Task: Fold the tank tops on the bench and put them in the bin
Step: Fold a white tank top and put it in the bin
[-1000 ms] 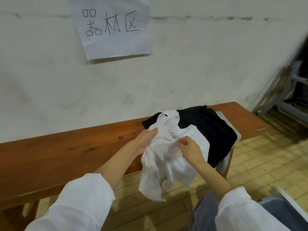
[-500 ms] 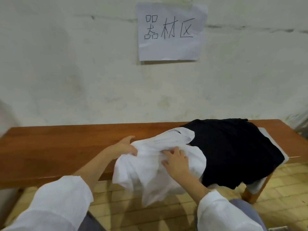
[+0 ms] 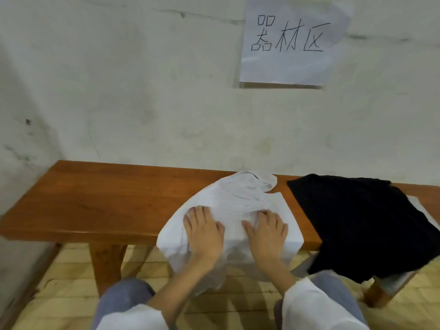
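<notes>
A white tank top (image 3: 235, 198) lies spread on the wooden bench (image 3: 107, 198), its lower part hanging over the front edge. My left hand (image 3: 204, 232) presses flat on its left side, fingers straight. My right hand (image 3: 266, 232) presses flat on its right side. A black tank top (image 3: 357, 220) lies on the bench to the right, draped over the front edge, with a pale grey garment (image 3: 421, 208) showing under it. No bin is in view.
A white wall stands right behind the bench, with a paper sign (image 3: 292, 41) taped to it. The bench's left half is bare wood. Its legs (image 3: 107, 263) stand on a yellowish tiled floor. My knees are close to the bench front.
The white tank top has been pulled left off the black pile and laid flat on the bench. Both hands went from gripping the cloth to pressing on it with flat palms.
</notes>
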Motion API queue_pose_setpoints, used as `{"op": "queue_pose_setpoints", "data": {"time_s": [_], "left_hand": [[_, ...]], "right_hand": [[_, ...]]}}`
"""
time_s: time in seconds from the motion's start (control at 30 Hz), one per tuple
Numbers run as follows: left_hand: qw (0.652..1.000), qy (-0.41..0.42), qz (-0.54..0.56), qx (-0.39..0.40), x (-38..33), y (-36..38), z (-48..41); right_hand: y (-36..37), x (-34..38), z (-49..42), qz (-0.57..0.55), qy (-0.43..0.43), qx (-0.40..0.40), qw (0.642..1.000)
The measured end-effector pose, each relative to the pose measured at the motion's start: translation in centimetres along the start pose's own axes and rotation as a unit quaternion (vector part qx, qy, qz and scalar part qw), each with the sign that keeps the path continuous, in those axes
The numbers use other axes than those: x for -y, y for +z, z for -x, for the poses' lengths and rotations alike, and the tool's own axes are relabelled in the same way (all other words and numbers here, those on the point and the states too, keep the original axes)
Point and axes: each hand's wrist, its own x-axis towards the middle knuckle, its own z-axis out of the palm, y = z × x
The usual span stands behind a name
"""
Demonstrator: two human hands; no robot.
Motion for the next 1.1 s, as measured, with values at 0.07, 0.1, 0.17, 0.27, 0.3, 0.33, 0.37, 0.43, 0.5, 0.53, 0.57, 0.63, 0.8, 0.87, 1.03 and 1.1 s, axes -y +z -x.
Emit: {"op": "queue_pose_setpoints", "data": {"time_s": [0.07,0.1,0.17,0.27,0.3,0.33,0.37,0.43,0.5,0.53,0.57,0.63,0.8,0.87,1.03,1.1], "left_hand": [[0.999,-0.004,-0.045,0.000,1.6,-0.2,-1.0],[0.998,0.013,-0.065,0.008,2.2,-0.4,-1.7],[0.995,0.060,-0.082,0.019,3.2,-0.6,-3.3],[0.987,0.125,-0.094,0.045,4.1,-0.4,-6.9],[0.984,0.141,-0.099,0.040,4.3,-0.3,-8.2],[0.983,0.153,-0.098,0.034,4.4,-0.1,-9.6],[0.981,0.163,-0.097,0.031,4.4,0.1,-10.8],[0.979,0.174,-0.098,0.028,4.2,0.4,-13.0],[0.977,0.182,-0.112,-0.002,3.4,0.5,-15.1],[0.978,0.173,-0.115,-0.013,3.0,0.4,-15.9],[0.981,0.154,-0.115,-0.014,2.6,0.1,-16.4],[0.983,0.125,-0.131,-0.012,1.9,0.0,-17.4],[0.957,0.192,-0.157,-0.153,1.0,0.6,-17.6],[0.953,0.194,-0.147,-0.178,1.4,0.8,-16.4],[0.988,-0.008,-0.139,-0.065,2.0,-0.5,-12.7],[0.987,-0.065,-0.135,-0.062,2.7,-0.8,-11.5]], "right_hand": [[0.1,-0.4,-0.7,0.029,-0.014,0.051,0.998],[0.2,-0.6,-1.2,0.047,-0.024,0.060,0.997],[0.4,-0.9,-1.8,0.075,-0.045,0.062,0.994],[0.8,-0.6,-3.3,0.077,-0.053,0.075,0.993],[0.7,-0.3,-3.9,0.076,-0.051,0.079,0.993],[0.8,-0.1,-4.9,0.075,-0.049,0.080,0.993],[0.8,0.2,-5.7,0.073,-0.047,0.080,0.993],[1.1,0.6,-7.4,0.067,-0.044,0.073,0.994],[1.5,1.2,-9.4,0.058,-0.042,0.062,0.995],[1.7,1.4,-10.4,0.056,-0.041,0.061,0.996],[1.7,1.6,-10.9,0.057,-0.041,0.060,0.996],[1.9,1.8,-12.0,0.055,-0.038,0.059,0.996],[2.1,1.7,-13.0,0.041,-0.040,0.052,0.997],[2.1,1.6,-12.6,0.039,-0.046,0.052,0.997],[1.9,0.8,-10.8,0.048,-0.061,0.054,0.995],[1.6,0.6,-9.5,0.047,-0.066,0.058,0.995]]}}
